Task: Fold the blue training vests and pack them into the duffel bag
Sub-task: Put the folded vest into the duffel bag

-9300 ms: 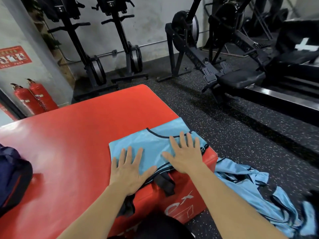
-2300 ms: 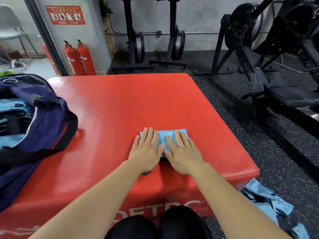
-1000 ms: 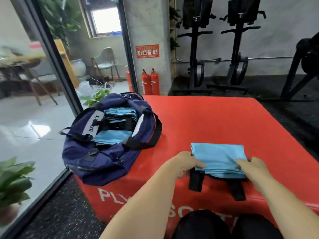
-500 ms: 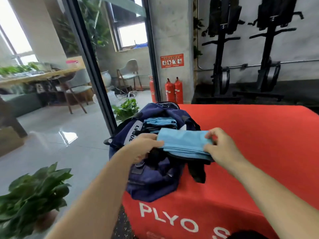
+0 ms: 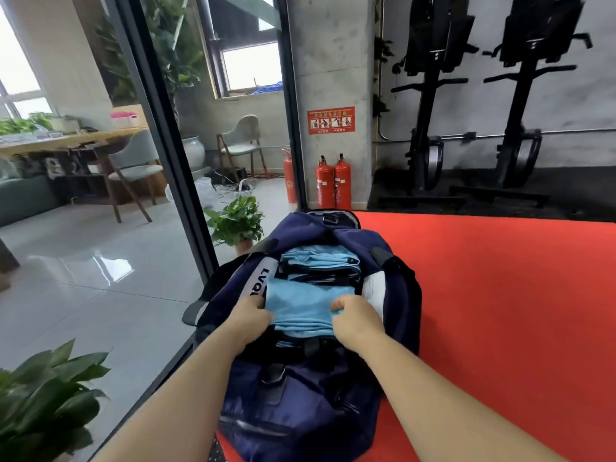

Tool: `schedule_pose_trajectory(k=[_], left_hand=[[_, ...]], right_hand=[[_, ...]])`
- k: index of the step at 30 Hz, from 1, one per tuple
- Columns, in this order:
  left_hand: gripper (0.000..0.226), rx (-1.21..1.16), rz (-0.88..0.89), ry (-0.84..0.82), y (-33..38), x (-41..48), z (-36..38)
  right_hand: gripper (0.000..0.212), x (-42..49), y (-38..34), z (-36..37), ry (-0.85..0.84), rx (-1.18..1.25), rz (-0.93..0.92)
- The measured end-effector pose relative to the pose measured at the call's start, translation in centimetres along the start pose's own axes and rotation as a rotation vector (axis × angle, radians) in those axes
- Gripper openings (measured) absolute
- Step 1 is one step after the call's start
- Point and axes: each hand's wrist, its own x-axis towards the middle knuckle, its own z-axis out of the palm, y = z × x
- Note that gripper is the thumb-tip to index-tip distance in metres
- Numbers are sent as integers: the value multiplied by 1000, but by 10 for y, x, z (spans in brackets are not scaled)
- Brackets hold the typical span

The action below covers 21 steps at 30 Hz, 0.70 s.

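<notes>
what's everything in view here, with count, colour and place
plyo box: 1, red, right half of the view
duffel bag: 1, navy, open, on the box's left edge
folded vest: 1, light blue, near end of the bag's opening
packed vests: stack, count unclear, light blue, far end inside the bag
fire extinguishers: 3, red, at the foot of the pillar
safety sign: 1, red, on the pillar
exercise machines: 2, black, upright beyond the box
chairs: 2, grey-green, room on the left
plants: several, green, left of the bag
left hand: 1, grips the vest's left side
right hand: 1, grips the vest's right side
</notes>
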Motion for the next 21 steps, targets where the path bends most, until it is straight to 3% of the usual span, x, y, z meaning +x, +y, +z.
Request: schedule_pose_trajectory(k=[4,7,9,11,13,15,21], left_hand=[[33,113,-20,-2,-5,16,-1],[31,501,17,68,4,13,-9],[26,699,139,279,17,2,-7],[18,711,426,434,31,-4,3],[15,740,647,249,34,-1,13],[18,870,709,-9,24,8,21],[39,790,616,-60,-18,26,29]], right_hand=[[52,5,3,6,-3,-119,-15],[47,4,3,6,-15,-156,-24],[50,3,4,5,-23,-166,-33],[54,3,5,5,-32,-174,-46],[53,1,8,5,-39,-186,-52],[51,0,12,5,-38,-199,-62],[49,0,18,8,-31,-267,-117]])
